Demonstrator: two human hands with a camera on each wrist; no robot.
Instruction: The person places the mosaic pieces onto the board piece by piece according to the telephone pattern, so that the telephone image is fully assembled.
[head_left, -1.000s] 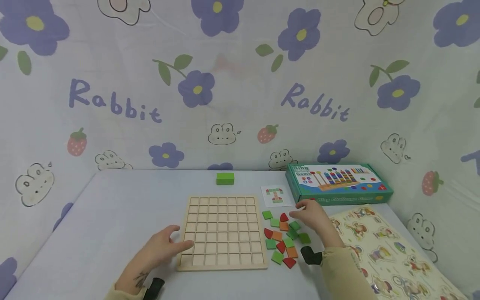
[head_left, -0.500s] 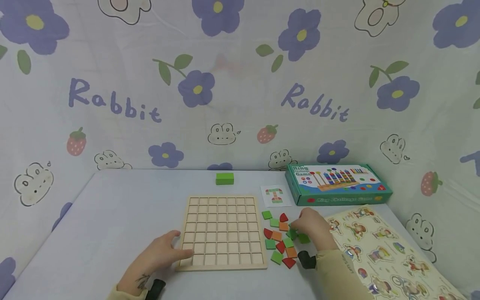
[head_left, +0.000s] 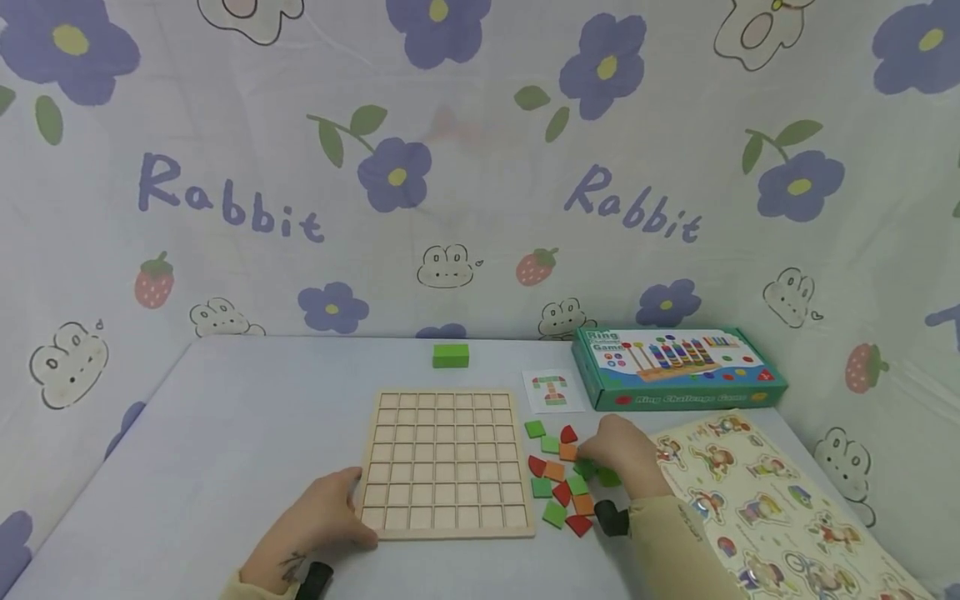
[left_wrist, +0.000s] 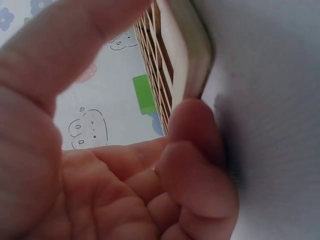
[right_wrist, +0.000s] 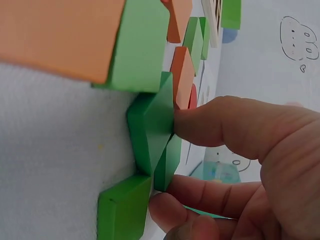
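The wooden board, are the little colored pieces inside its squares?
No, the colored pieces are scattered beside the wooden board, to its right.

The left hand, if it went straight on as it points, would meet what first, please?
The left hand would first meet the pale wooden grid board, whose left edge it seems to touch, though depth is unclear.

The pale wooden grid board lies flat and square on the table, the left hand holding its near left corner between thumb and fingers. Just to its right, small flat green squares, orange squares and red rounded wedges lie scattered at odd angles, some touching. On that cluster's right side, the right hand pinches a green piece by its edges, just beside a dark green square
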